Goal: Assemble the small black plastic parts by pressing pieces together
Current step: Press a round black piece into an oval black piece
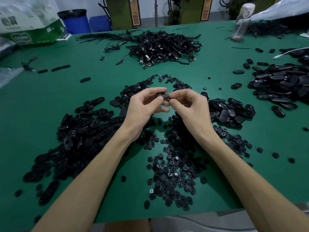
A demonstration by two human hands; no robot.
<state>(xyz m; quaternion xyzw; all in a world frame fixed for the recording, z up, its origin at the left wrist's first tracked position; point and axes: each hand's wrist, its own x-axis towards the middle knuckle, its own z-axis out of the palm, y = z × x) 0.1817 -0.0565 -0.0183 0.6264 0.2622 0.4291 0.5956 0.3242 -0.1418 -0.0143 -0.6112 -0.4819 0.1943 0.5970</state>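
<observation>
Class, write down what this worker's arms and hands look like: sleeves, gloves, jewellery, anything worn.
Both arms are bare as far as the picture shows: no sleeves on the left forearm or right forearm. The left hand and right hand wear no gloves, and no ring, watch or bracelet is visible. The thumbnails look short and unpainted.

Bare green surface runs wide across the left middle of the frame, between the cable heap at upper centre and the oval shells piled at lower left. More open room lies at lower right, beyond the round discs at lower centre. The left hand and right hand, pinching a black part, fill the centre. An oval pile crowds the right edge.
</observation>
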